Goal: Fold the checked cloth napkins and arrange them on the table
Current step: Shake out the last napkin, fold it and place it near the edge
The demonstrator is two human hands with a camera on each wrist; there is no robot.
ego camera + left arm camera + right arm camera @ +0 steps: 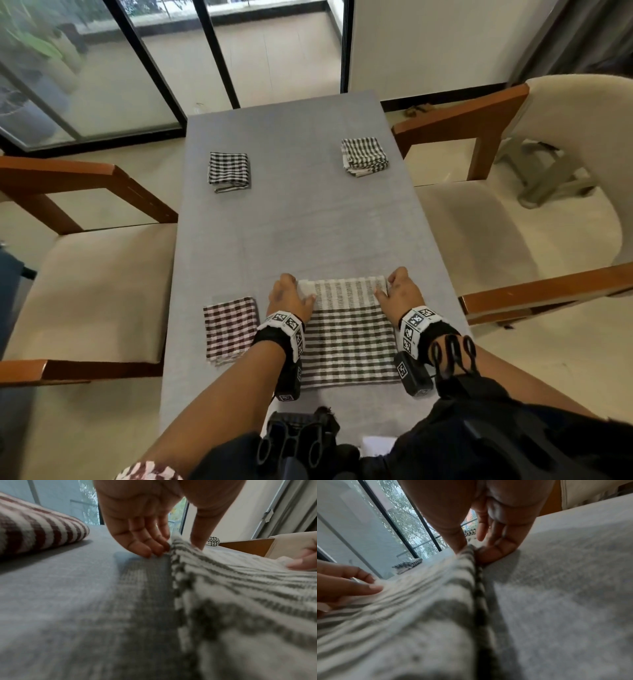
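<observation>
A grey-and-white checked napkin (pixel 349 335) lies on the grey table (pixel 291 233) just in front of me. My left hand (pixel 294 291) pinches its far left corner, thumb on top and fingers at the edge (pixel 157 550). At the far right corner my right hand (pixel 390 287) pinches the doubled edge (pixel 476 574) between thumb and fingers. The cloth (pixel 240 588) rises a little at both held corners. A folded red-brown checked napkin (pixel 231 329) sits to its left. Two folded black-and-white napkins rest at the far left (pixel 228 171) and far right (pixel 364 157).
Wooden armchairs with cream seats stand at the table's left (pixel 85 291) and right (pixel 513 222). Glass doors with black frames (pixel 154 68) are beyond the far end. Bare table surface lies between the near and far napkins.
</observation>
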